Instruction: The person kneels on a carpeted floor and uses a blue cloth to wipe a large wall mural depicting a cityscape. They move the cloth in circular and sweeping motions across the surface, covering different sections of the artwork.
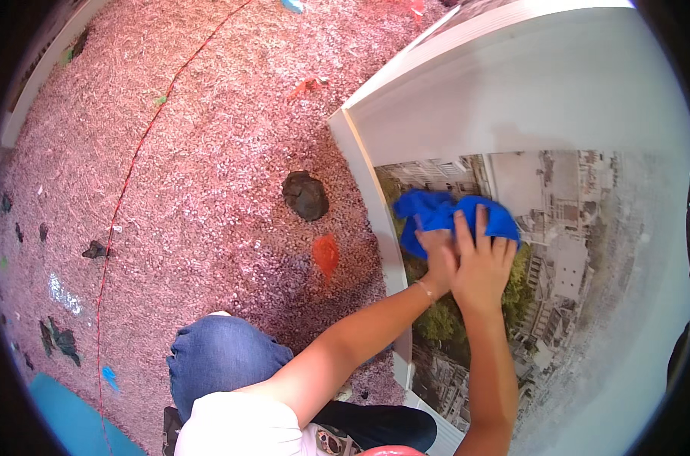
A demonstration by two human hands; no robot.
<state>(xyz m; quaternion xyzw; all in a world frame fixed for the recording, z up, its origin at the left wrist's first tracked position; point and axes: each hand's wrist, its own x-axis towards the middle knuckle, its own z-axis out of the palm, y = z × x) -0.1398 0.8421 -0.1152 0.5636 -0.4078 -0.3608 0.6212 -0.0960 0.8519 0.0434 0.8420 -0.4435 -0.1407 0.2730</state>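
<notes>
A blue cloth [427, 208] lies bunched against a panel printed with a greyish aerial view of buildings and trees [567, 216]. My right hand [484, 265] presses flat on the cloth, fingers spread along its lower right part. Close beside it, my left hand [439, 259] wears a thin bracelet at the wrist and bears on the cloth's lower edge. Some left fingers are hard to make out against the blue folds. Both forearms reach in from below, the left one crossing over the panel's pale raised edge [391, 259].
Pink shaggy carpet [225, 171] covers the floor at left. On it lie a dark crumpled piece [305, 195], a red-orange deflated balloon [325, 255], blue scraps [109, 377] and a long red cord [129, 165]. A teal flat surface [77, 416] shows at lower left.
</notes>
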